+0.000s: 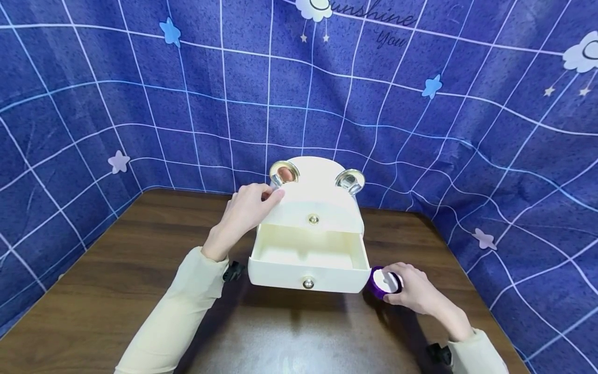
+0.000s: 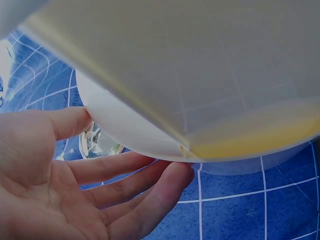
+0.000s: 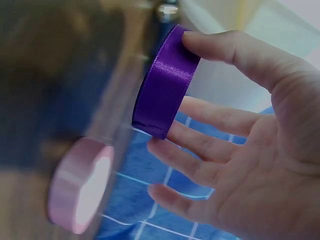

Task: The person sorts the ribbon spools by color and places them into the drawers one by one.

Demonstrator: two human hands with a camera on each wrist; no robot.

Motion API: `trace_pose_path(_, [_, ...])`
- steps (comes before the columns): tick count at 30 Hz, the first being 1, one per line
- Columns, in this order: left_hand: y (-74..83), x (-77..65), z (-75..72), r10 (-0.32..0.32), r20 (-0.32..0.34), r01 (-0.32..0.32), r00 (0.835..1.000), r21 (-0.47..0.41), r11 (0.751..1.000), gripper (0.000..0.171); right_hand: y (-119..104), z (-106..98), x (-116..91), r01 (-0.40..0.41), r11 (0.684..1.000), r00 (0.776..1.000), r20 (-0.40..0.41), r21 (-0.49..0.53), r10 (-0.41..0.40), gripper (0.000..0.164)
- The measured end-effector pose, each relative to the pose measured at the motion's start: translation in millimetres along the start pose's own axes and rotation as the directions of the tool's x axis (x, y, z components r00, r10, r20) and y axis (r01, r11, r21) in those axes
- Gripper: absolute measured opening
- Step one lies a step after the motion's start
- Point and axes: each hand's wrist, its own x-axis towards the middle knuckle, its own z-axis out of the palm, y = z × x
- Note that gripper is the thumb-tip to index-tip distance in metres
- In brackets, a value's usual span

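A white drawer box (image 1: 322, 208) with two shiny round ears stands on the table. Its lower drawer (image 1: 306, 278) is pulled out, with nothing seen inside. The upper drawer, with a small metal knob (image 1: 313, 219), is closed. My left hand (image 1: 247, 210) rests against the box's upper left side, by the left ear (image 1: 284, 173); in the left wrist view its fingers (image 2: 135, 170) are extended along the curved edge. To the right of the open drawer, my right hand (image 1: 413, 288) pinches a roll of purple ribbon (image 3: 167, 82) between thumb and fingers.
A pink ribbon roll (image 3: 80, 185) shows beyond the purple one in the right wrist view; it cannot be made out in the head view. The brown wooden table (image 1: 117, 259) meets a blue gridded cloth (image 1: 201, 124) at the back and sides.
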Motion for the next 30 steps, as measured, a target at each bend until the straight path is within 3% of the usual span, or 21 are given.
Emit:
trace_pose_path(5, [0.5, -0.2, 0.0, 0.003, 0.001, -0.003, 1.0, -0.001, 1.0, 0.038, -5, -16, 4, 0.063, 0.997, 0.997, -0.035, 0.048, -0.062, 0.048])
trace_pose_path(19, [0.6, 0.3, 0.6, 0.01, 0.001, -0.01, 1.0, 0.005, 1.0, 0.037, -34, -71, 13, 0.123, 0.992, 0.985, -0.121, 0.017, -0.12, 0.047])
trace_pose_path(30, [0.2, 1.1, 0.6, 0.025, -0.007, -0.025, 1.0, 0.008, 1.0, 0.04, -61, -85, 24, 0.099, 0.991, 0.99, -0.112, 0.085, -0.089, 0.049])
